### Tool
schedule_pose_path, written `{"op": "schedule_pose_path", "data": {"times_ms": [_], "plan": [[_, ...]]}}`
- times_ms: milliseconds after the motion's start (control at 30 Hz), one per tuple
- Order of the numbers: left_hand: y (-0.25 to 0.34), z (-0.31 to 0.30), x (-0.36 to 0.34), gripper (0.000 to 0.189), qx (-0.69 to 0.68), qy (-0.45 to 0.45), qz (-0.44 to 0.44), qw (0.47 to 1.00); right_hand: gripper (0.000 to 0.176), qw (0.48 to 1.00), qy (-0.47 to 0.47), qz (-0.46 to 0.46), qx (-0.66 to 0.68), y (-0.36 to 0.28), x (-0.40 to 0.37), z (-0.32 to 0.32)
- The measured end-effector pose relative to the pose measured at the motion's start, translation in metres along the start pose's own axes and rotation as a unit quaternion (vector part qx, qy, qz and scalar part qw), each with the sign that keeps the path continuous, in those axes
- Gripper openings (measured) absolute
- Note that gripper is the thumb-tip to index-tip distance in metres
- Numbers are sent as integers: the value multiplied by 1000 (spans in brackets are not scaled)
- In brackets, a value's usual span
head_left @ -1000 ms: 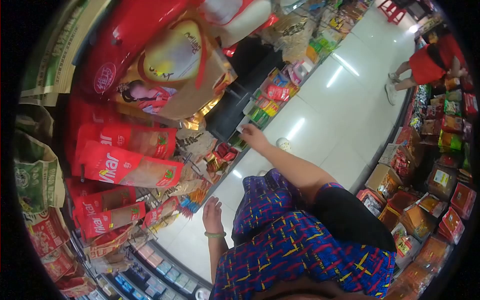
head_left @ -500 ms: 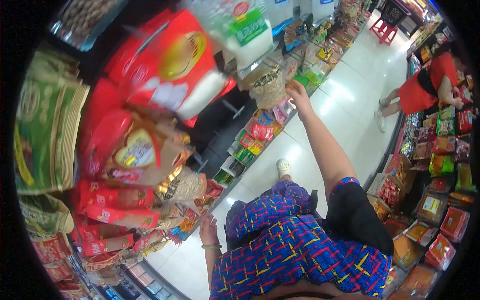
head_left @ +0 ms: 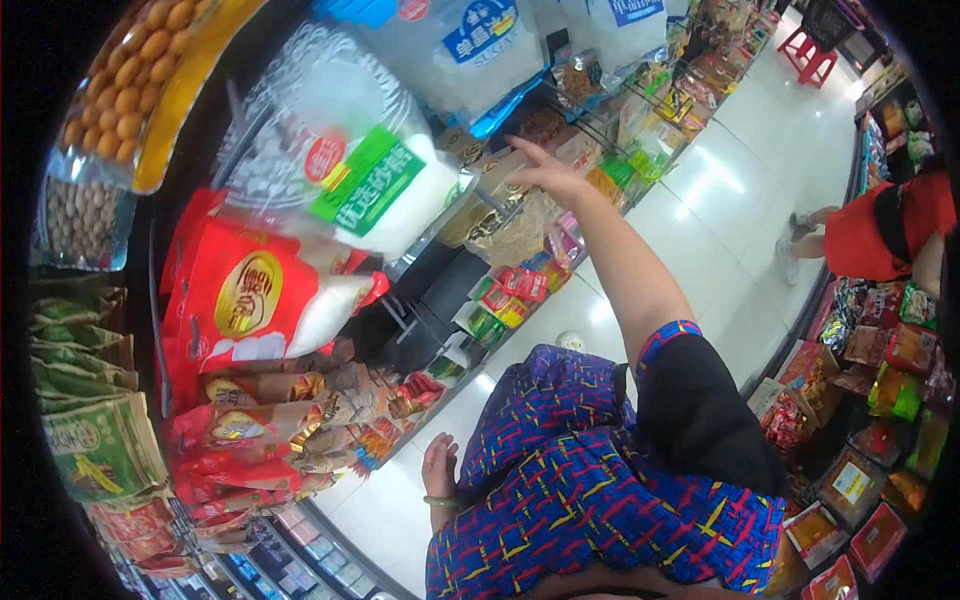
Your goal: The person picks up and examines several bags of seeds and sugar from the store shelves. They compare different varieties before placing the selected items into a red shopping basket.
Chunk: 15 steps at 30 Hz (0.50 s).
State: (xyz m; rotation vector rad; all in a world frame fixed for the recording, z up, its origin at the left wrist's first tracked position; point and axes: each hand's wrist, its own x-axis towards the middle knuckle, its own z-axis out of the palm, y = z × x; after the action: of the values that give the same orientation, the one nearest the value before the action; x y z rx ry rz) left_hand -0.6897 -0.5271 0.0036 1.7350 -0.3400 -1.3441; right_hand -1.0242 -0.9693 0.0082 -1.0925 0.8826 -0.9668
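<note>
My right hand reaches out to the shelf with its fingers stretched and apart, holding nothing. Its fingertips overlap the hanging packets just below a large clear bag with a blue label. Left of it hangs a bag of white granules with a green label. Beneath that is a red bag with a yellow oval. Clear and brown packets hang under my right wrist. Low at my side, my left hand has loosely bent fingers and nothing in it; a bracelet circles the wrist.
Green packets and a bag of round brown items line the left side. Small boxed packets stand along the lower shelf. Across the tiled aisle, a person in red stands by another shelf. A red stool is farther off.
My right hand has moved left over the hanging bags, its fingers spreading. The view has shifted, so the red bag sits lower and the person in red farther right. My left hand stays low.
</note>
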Motion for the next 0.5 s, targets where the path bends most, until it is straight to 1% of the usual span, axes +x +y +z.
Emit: {"op": "schedule_pose_path", "data": {"times_ms": [33,67,100,167,200,233,300,333,367,433,500], "plan": [[-1,4,-1,34,-7,9,-12,1000,67,1000,-6,-3,11,0,1,1],[-1,8,-1,34,-5,12,-13,1000,65,999,-38,31,2,-1,1,-2],[2,15,-3,34,-4,10,-15,1000,65,999,-39,32,6,-1,0,-2],[9,27,-6,34,1,9,-16,1000,60,994,-16,36,-100,-2,-3,0],[14,35,-8,35,20,8,-14,1000,52,994,-34,-12,-102,29,11,-5],[18,40,-8,35,39,6,-12,999,52,995,-33,-12,-98,40,12,-7],[18,46,-4,36,57,9,-19,998,43,971,50,-64,-225,52,2,-4],[18,49,-1,36,71,12,-27,997,36,965,109,-116,-210,12,-33,12],[19,51,1,36,73,13,-27,997,36,965,109,-116,-209,5,-46,17],[23,59,5,37,93,-21,-4,995,34,990,77,-28,-114,1,-59,20],[29,72,7,37,111,-20,7,994,33,988,81,-43,-126,3,-72,18]]}}
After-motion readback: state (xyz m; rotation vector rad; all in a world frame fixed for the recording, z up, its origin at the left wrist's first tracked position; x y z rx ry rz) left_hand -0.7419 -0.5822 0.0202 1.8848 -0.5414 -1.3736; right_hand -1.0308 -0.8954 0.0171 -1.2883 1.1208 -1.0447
